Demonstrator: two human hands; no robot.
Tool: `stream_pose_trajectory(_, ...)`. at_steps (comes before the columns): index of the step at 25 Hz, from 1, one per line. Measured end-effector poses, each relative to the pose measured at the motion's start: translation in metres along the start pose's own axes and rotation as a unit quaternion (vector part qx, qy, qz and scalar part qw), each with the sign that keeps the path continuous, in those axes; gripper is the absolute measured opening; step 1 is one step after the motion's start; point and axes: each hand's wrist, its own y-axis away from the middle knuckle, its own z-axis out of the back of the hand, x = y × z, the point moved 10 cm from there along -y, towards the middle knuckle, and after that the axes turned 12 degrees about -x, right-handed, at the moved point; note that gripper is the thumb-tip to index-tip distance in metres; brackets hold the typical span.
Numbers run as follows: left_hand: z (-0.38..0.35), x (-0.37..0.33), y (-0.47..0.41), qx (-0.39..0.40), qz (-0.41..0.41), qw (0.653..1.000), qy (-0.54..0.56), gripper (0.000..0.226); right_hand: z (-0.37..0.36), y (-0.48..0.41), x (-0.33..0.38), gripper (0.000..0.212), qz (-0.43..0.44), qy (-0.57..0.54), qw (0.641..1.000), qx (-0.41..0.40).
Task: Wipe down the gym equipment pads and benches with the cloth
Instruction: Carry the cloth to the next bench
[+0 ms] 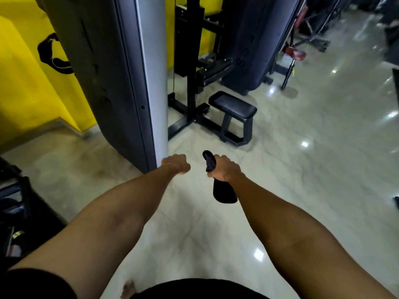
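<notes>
The person wore a black short sleeve (36,281) on the left arm and a black garment (198,288) at the waist, with left hand (176,164), right hand (226,169) and one foot (129,289) bare.

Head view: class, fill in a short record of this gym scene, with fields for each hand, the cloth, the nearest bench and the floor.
left hand: fingers curled, holding nothing
right hand: grips the cloth
cloth: black, sticking out above and below the gripping hand
bench: black padded seat, ahead of both hands, not touched
floor: pale, glossy, reflecting lights
</notes>
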Motion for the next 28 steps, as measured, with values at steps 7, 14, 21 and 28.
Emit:
stream_pose_trajectory(7, 0.018, -0.115, -0.049, -0.028, -0.018, 0.999, 0.009, 0.050, 0.051, -0.066, -0.094, 0.066, -0.006, -0.002, 1.000, -0.023)
stream_pose_trajectory(14, 0.019, -0.160, -0.172, -0.023, -0.016, 1.000, -0.004, 0.052, 0.055, -0.182, -0.137, 0.076, -0.019, -0.018, 1.000, -0.014)
stream_pose_trajectory(21, 0.035, -0.212, -0.310, 0.009, -0.028, 1.000, -0.007, 0.052, 0.082, -0.312, -0.180, 0.085, -0.058, -0.039, 0.998, -0.004)
stream_pose_trajectory(28, 0.036, -0.282, -0.419, 0.034, -0.028, 0.999, 0.017, 0.052, 0.090, -0.429, -0.244, 0.081, -0.068, -0.027, 0.997, 0.018)
